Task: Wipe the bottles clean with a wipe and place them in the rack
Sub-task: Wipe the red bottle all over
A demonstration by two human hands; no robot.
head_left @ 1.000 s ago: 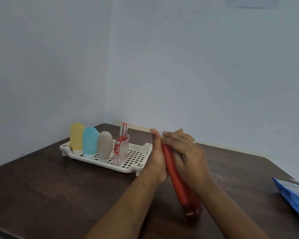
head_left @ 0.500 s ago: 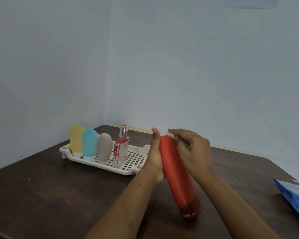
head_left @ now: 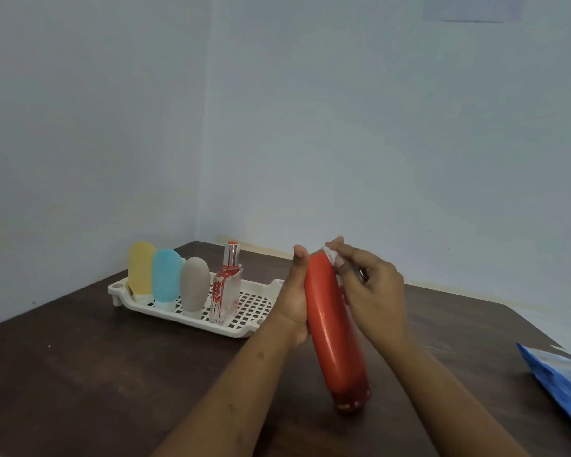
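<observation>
Gripping red bottle (head_left: 333, 331): left hand (head_left: 294, 301), fingers hidden behind.
Pinching wipe (head_left: 331, 258): right hand (head_left: 376, 291), fingers (head_left: 345, 268) at bottle's twelve o'clock end.

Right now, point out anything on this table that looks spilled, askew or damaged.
Nothing spilled or toppled. Only oddity: the clear glass bottle in the rack bears red blotches; smear or print, I cannot tell. The red bottle tilts, gripped by the left hand.

I see a dark brown bench (head_left: 80, 374) set in a corner where the left wall (head_left: 80, 127) meets the back wall (head_left: 376, 143), both plain pale blue-grey. The light is soft and even. A pale rectangular sheet (head_left: 472, 8) sits high on the back wall.
</observation>
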